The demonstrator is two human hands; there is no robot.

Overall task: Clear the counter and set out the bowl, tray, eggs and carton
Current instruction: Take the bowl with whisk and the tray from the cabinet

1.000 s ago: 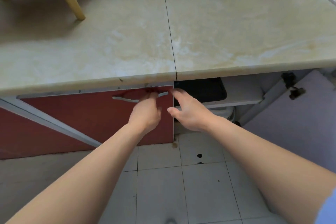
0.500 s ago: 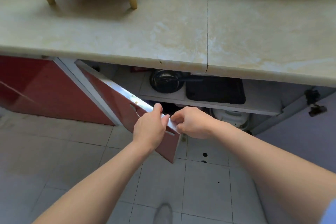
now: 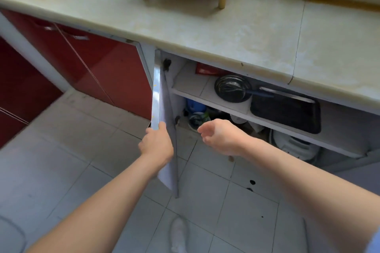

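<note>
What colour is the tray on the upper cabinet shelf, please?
Black, or very dark, with a lighter metal back rim: the tray, seen in the head view.

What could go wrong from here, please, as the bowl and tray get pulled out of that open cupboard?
1. The metal bowl has a whisk in it whose handle lies over the dark tray; lifting either alone could tip the whisk out.
2. The left hand grips only the cupboard door edge; let go, the door might swing back onto the reaching right hand.
</note>
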